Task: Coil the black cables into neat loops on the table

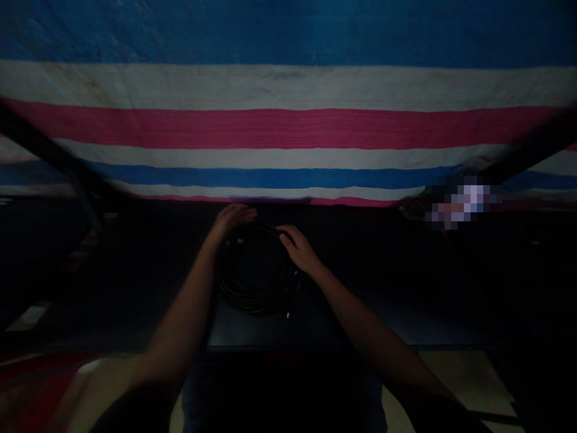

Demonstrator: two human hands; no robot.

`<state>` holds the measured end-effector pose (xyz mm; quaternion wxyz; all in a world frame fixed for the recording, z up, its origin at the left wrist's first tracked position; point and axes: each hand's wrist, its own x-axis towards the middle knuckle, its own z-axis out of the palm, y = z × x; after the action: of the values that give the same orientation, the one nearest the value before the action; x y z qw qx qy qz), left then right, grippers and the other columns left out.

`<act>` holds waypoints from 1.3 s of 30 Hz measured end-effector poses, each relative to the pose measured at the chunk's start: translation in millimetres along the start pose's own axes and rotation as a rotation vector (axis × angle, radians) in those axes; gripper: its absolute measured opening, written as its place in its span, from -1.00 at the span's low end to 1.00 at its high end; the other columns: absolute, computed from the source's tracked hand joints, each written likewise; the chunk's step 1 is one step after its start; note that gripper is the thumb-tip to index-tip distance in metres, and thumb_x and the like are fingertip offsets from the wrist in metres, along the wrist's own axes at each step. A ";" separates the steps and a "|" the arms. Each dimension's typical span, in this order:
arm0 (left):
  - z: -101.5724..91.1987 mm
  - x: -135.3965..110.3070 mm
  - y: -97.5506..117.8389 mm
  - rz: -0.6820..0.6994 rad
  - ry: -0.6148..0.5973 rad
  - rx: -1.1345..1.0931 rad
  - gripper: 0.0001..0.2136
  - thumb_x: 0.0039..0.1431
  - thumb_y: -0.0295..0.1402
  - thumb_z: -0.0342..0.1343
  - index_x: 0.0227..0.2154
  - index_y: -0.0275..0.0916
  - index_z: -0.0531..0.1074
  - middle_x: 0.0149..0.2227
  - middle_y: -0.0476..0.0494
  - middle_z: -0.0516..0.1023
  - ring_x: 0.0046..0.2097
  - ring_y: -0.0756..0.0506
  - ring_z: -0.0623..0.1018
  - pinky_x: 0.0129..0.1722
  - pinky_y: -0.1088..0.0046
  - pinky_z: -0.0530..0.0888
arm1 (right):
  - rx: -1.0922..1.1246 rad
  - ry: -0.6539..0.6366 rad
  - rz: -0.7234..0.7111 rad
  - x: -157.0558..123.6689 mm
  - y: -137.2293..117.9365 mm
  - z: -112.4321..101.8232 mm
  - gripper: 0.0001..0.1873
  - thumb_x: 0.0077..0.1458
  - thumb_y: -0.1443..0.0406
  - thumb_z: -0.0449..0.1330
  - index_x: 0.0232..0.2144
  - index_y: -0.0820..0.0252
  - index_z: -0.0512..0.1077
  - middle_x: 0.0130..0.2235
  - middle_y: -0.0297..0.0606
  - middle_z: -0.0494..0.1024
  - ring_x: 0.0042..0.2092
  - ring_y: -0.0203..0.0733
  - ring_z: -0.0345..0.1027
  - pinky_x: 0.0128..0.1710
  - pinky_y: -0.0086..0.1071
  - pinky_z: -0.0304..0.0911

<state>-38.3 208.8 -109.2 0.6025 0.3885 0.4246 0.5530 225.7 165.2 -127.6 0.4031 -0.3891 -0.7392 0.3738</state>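
Note:
A coiled black cable (252, 304) lies on the dark shelf in front of me, several loops thick. A cable end with a small light tip (288, 314) sticks out at its near right side. At the coil's far left edge is my left hand (231, 219), open, its fingers stretched to the right over or beside the loops. My right hand (301, 249) is closed on the coil's upper right side, with the thumb toward the ring's middle. The dim light hides the undersides of the fingers.
A striped blue, white and red tarp (288, 129) hangs behind the dark shelf surface (279, 334). Slanted dark frame bars (58, 153) stand at left and right. A blurred-out patch (464, 201) sits at the back right. Something red (33, 391) shows at the lower left.

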 end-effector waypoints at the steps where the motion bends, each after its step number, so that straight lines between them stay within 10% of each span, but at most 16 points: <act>1: 0.0 -0.2 0.1 0.000 -0.002 0.001 -0.69 0.08 -0.18 0.34 -0.21 -0.28 0.53 -0.12 -0.39 0.72 0.01 -0.39 0.67 0.22 -0.13 0.40 | 0.002 0.000 -0.002 0.1 0.3 0.0 -0.66 0.40 0.11 0.04 0.06 0.05 0.47 0.07 -0.14 0.53 0.13 -0.06 0.39 0.20 -0.07 0.23; 39: -9.0 6.5 -5.7 -0.003 -0.009 -0.026 -0.61 -0.01 -0.13 0.40 -0.23 -0.30 0.52 -0.15 -0.38 0.73 -0.03 -0.38 0.69 0.23 -0.14 0.39 | -0.041 0.130 -0.053 -4.1 -6.6 1.6 -0.68 0.38 0.14 0.04 0.01 0.10 0.48 0.04 -0.12 0.54 0.11 -0.10 0.44 0.17 -0.13 0.30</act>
<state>-44.6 214.8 -118.2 0.6102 0.3824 0.4155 0.5557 224.0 158.5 -123.8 0.4519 -0.4008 -0.7291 0.3218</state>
